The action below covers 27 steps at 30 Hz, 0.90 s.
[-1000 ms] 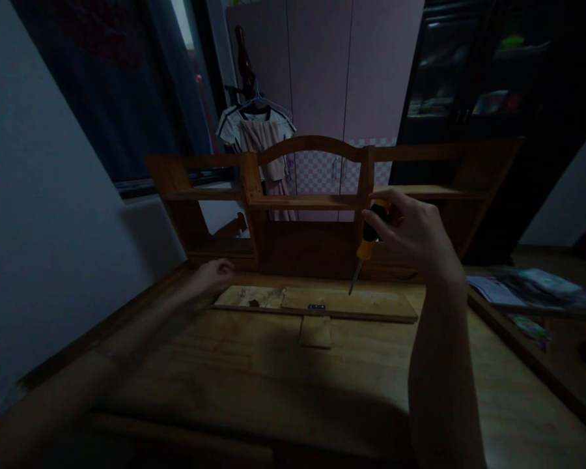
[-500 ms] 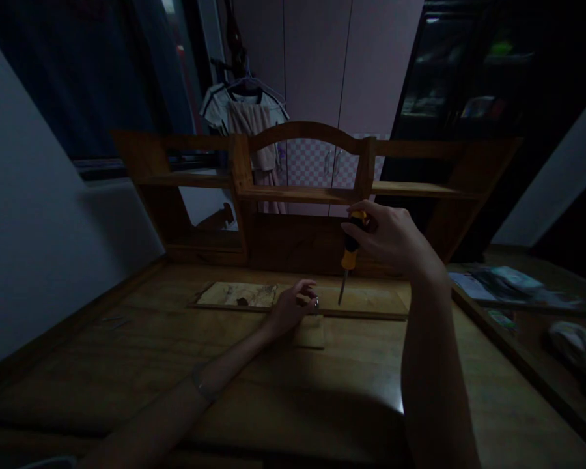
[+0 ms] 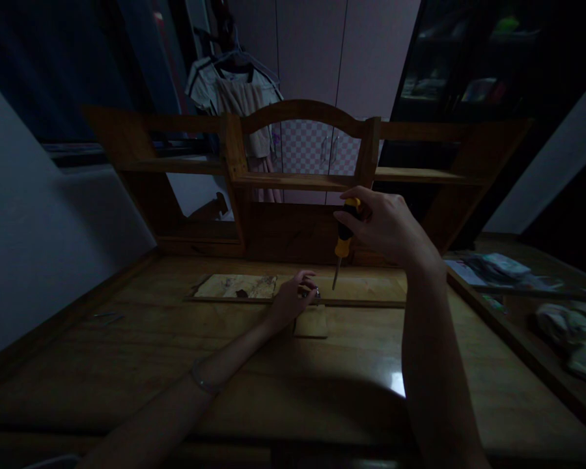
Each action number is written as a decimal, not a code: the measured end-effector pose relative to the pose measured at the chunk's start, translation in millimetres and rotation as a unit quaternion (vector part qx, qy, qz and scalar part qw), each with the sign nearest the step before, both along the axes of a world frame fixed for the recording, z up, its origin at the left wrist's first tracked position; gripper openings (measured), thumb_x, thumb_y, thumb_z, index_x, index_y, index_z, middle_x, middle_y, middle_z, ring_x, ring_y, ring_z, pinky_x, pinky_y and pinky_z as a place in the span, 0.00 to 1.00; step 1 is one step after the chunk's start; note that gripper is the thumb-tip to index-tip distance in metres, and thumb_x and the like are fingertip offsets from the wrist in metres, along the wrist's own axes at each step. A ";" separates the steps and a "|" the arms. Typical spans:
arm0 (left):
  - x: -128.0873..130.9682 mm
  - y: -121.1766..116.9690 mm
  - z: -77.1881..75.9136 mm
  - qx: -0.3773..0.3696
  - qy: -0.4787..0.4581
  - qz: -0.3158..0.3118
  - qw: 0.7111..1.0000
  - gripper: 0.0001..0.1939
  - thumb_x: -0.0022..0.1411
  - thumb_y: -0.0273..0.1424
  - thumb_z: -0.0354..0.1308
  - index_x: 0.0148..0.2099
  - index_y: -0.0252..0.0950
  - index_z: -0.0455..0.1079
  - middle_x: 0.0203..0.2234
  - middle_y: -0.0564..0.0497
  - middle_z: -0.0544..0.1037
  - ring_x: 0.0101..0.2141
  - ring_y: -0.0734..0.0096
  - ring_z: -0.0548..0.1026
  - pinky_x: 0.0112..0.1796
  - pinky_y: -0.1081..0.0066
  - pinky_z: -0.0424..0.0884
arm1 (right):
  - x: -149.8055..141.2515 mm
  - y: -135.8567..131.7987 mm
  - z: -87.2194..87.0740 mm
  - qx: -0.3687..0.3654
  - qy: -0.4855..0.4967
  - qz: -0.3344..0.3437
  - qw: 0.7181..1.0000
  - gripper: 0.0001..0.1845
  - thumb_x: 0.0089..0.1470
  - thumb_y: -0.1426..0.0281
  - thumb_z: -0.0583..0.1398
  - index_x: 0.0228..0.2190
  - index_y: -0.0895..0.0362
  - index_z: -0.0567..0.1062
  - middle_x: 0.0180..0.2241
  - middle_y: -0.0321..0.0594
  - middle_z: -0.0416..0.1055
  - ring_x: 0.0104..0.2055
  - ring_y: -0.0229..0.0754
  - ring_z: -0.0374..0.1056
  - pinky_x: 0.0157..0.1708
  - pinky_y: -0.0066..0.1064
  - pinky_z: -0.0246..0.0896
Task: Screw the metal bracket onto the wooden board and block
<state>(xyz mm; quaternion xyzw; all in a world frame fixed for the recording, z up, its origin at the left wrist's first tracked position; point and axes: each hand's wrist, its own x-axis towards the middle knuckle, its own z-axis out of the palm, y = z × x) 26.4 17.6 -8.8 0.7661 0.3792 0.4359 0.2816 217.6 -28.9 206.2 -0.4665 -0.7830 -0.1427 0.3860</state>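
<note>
- Your right hand (image 3: 385,225) has its grip closed around the handle of the screwdriver (image 3: 342,246), shaft slanting down over the long board (image 3: 366,290).
- Your left hand (image 3: 290,299) curls at the small metal fitting (image 3: 317,292); whether that grip pinches it or only touches, I cannot tell.
- The fitting sits by the board's near edge, close to the small wooden block (image 3: 311,324) on the bench (image 3: 176,365).
- Best steady the fitting, stand the shaft more upright and mind your left fingertips near the tip.

Two hands (image 3: 291,303) (image 3: 388,225), one screwdriver (image 3: 342,247), one long board (image 3: 366,287), one small board (image 3: 311,323), one bracelet (image 3: 201,380), two cupboard handles (image 3: 324,149).
</note>
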 end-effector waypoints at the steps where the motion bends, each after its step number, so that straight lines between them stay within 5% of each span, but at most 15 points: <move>1: -0.5 -0.6 0.3 0.003 -0.002 0.002 1.000 0.18 0.60 0.27 0.60 0.53 0.41 0.64 0.36 0.52 0.79 0.34 0.72 0.79 0.35 0.74 0.75 | -1.5 -0.3 -0.1 0.003 0.001 0.002 1.000 0.15 0.57 0.65 0.60 0.45 0.56 0.76 0.35 0.42 0.76 0.33 0.43 0.71 0.34 0.32 0.58; 11: 1.9 -3.7 2.0 0.011 0.008 -0.003 1.000 0.05 0.60 0.26 0.60 0.39 0.38 0.71 0.33 0.53 0.80 0.34 0.71 0.80 0.37 0.73 0.75 | -7.6 -0.8 -0.4 0.027 0.006 0.017 0.999 0.14 0.57 0.65 0.60 0.45 0.55 0.75 0.37 0.43 0.75 0.37 0.44 0.70 0.38 0.33 0.59; 27: 4.9 -1.4 -6.0 0.023 -0.003 -0.014 1.000 0.07 0.58 0.27 0.61 0.41 0.38 0.71 0.34 0.53 0.80 0.36 0.71 0.78 0.39 0.72 0.73 | -19.3 13.0 -12.1 -0.025 -0.016 0.030 0.999 0.16 0.59 0.66 0.59 0.48 0.56 0.73 0.38 0.44 0.76 0.37 0.45 0.71 0.38 0.34 0.61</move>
